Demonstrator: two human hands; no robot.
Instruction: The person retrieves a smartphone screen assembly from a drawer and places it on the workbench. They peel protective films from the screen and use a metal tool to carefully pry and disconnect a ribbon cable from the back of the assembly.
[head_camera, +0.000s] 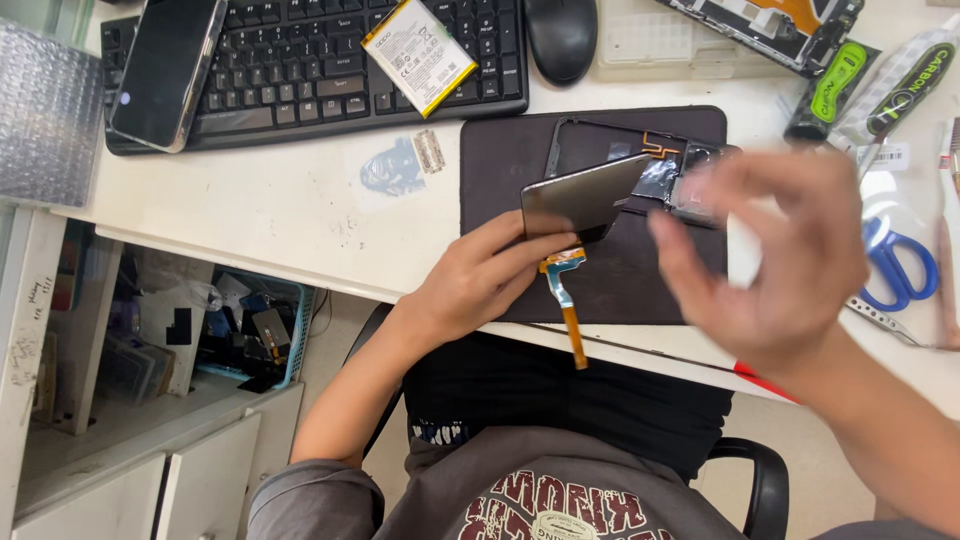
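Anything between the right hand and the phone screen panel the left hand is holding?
Nothing visible. The left hand holds the screen panel tilted over the dark mat, its flex cable hanging below. The right hand, motion-blurred, is raised just to the right of the panel; only open air and the phone frame lying on the mat behind show between them.

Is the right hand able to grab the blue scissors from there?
Probably yes. The right hand hovers empty just beside the blue scissors, which lie flat on the table, and nothing stands between them.
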